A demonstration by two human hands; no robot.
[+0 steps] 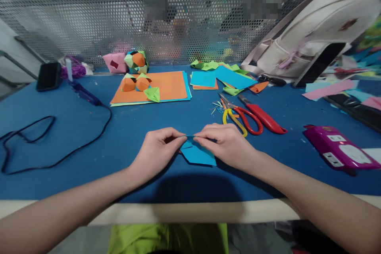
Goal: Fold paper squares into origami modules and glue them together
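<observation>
A small piece of blue paper (199, 154) with fold lines lies between my hands, close to the table's front edge. My left hand (162, 146) pinches its upper left edge between thumb and fingers. At the upper right edge, my right hand (224, 141) is closed on the same paper in a pinch. The fingertips of both hands nearly meet along the top edge. Just beyond my right hand lie scissors (258, 122) with red and yellow handles, and a red-handled cutter (264, 118) beside them.
Orange sheets (169, 83) carry small folded paper pieces (152, 94). Behind stand a pink paper ball (115, 62) and a multicoloured one (137, 61). Blue squares (203, 78) lie at the back. A glue gun (85, 93) with cord is left; a purple power strip (339, 149) and backpack (315, 27) are right.
</observation>
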